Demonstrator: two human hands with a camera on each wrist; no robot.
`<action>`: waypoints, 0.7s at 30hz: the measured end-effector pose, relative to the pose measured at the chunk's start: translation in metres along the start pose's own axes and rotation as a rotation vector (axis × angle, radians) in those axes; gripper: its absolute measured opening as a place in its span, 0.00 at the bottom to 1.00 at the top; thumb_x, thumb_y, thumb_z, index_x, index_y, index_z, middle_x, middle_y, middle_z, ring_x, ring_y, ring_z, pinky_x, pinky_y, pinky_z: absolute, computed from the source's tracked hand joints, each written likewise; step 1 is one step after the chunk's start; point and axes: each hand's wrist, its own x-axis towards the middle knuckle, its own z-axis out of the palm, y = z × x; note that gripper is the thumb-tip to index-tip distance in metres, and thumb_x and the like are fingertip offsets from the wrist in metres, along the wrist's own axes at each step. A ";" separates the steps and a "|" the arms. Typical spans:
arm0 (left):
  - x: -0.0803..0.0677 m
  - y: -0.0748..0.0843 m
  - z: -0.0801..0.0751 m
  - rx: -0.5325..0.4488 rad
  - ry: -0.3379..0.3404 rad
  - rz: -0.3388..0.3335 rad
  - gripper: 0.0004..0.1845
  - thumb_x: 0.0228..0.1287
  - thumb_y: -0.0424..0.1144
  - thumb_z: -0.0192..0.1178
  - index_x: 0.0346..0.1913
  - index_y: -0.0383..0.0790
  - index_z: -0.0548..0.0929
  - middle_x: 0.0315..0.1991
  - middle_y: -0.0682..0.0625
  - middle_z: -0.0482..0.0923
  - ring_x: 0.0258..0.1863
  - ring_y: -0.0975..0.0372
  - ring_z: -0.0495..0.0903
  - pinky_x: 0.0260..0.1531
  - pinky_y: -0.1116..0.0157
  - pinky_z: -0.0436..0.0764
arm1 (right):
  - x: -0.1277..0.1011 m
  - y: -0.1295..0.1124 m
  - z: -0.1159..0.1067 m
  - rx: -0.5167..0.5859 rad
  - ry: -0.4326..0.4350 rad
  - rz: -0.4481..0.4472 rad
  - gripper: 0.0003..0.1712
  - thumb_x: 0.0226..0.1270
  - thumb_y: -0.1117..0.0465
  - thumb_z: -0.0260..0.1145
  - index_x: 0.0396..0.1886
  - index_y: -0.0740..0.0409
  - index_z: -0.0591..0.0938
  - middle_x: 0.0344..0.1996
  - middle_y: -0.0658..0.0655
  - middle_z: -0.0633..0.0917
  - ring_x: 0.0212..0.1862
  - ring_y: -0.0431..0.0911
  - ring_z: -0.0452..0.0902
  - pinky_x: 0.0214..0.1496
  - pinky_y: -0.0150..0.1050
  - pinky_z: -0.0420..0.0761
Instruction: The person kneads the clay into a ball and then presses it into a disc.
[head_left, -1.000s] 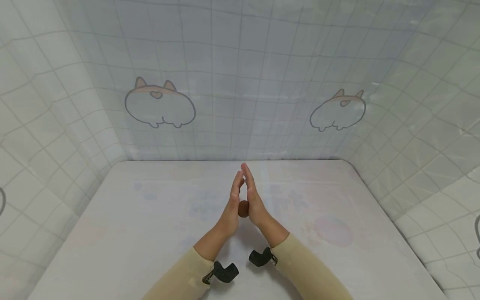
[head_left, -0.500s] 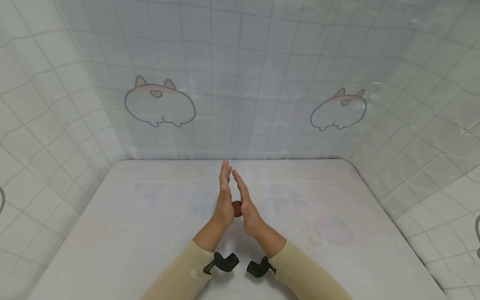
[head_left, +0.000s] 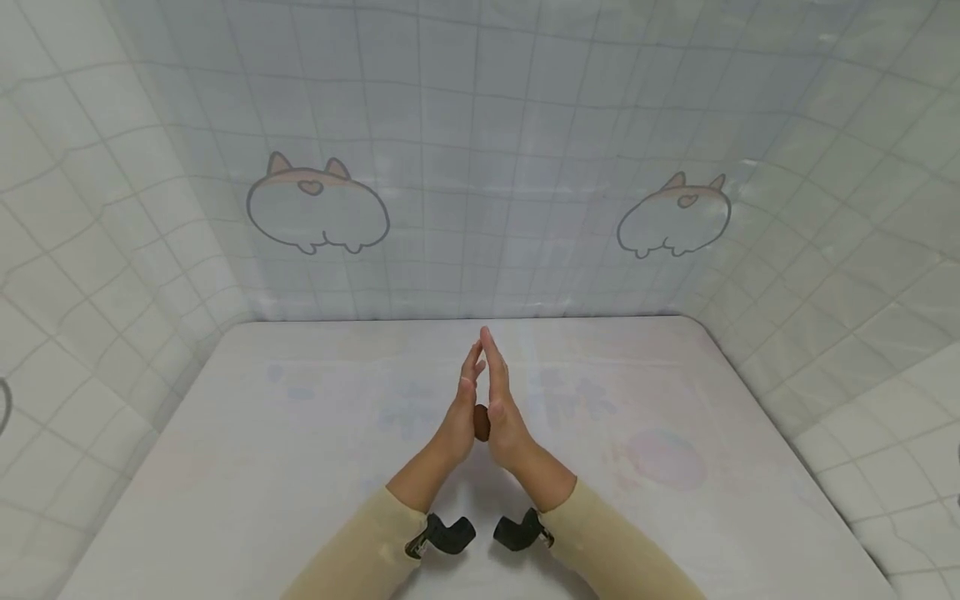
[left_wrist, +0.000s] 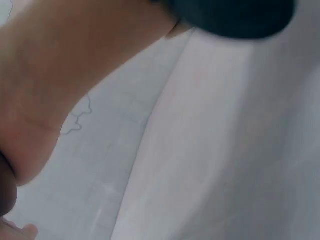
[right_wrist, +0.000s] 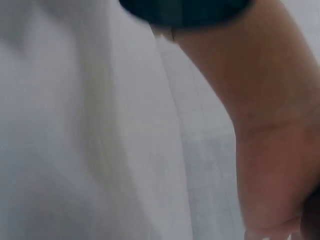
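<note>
A small brown lump (head_left: 482, 423), like clay or dough, is pressed between my two palms in the head view. My left hand (head_left: 460, 417) has its fingers straight and pointing away from me. Facing it, my right hand (head_left: 507, 417) is also straight-fingered, and the fingertips of both hands lean together above the lump. In the left wrist view the brown lump (left_wrist: 7, 192) shows at the edge against the heel of a palm. At the lower right of the right wrist view a dark bit of the lump (right_wrist: 311, 215) touches the palm.
The hands are over a white table (head_left: 262, 433) with faint coloured prints. A tile-patterned curtain (head_left: 480, 167) with animal drawings stands behind it and along both sides. Black wrist cameras (head_left: 452, 535) sit at each beige sleeve (head_left: 622, 542).
The hands have slid back and forth against each other: the left hand went forward, then drew back while the right moved forward. The brown lump has stayed between the palms and turned.
</note>
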 end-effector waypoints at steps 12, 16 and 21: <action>-0.004 0.011 0.003 -0.084 0.049 0.134 0.48 0.68 0.76 0.18 0.81 0.49 0.32 0.81 0.48 0.29 0.79 0.47 0.38 0.67 0.31 0.40 | -0.003 0.021 -0.003 -0.034 -0.051 0.128 0.53 0.72 0.25 0.23 0.81 0.58 0.37 0.80 0.59 0.40 0.80 0.55 0.34 0.71 0.71 0.44; -0.001 0.017 0.000 -0.164 0.093 0.207 0.49 0.69 0.76 0.22 0.81 0.47 0.32 0.81 0.49 0.29 0.78 0.48 0.38 0.70 0.36 0.37 | -0.006 0.025 -0.001 -0.032 -0.074 0.146 0.53 0.72 0.24 0.23 0.81 0.57 0.38 0.80 0.58 0.40 0.79 0.55 0.34 0.70 0.72 0.45; 0.004 0.019 -0.003 -0.184 0.170 0.286 0.51 0.69 0.76 0.27 0.80 0.43 0.34 0.81 0.47 0.30 0.78 0.48 0.40 0.71 0.40 0.37 | -0.008 0.021 0.004 -0.012 -0.098 0.115 0.53 0.71 0.24 0.24 0.82 0.55 0.39 0.81 0.57 0.41 0.80 0.54 0.34 0.71 0.70 0.45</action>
